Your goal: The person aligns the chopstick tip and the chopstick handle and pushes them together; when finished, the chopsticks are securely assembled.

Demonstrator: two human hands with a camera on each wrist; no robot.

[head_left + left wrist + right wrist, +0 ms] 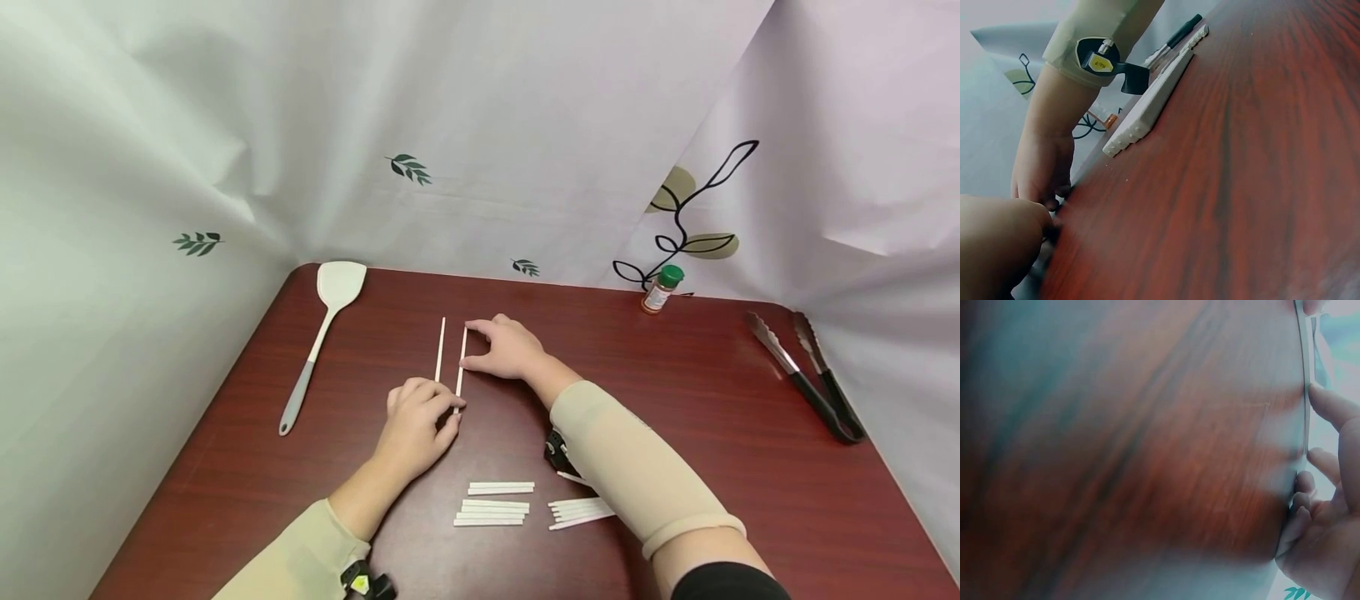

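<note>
My right hand point(512, 350) touching a stick point(460, 383), thumb and forefinger apart, my left hand point(415, 423) at its near end, grip unclear

The sticks point(460, 382) were white; the surface point(675, 375) reddish brown with dark streaks. The spatula point(322, 337) was white and grey, the bottle cap point(671, 276) green, the tongs point(816, 404) silver and black, the sheet point(525, 108) white with green leaves point(408, 167).

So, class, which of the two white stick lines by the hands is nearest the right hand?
The right line, where the right hand has its thumb and a fingertip; the left line lies apart from that hand.
</note>
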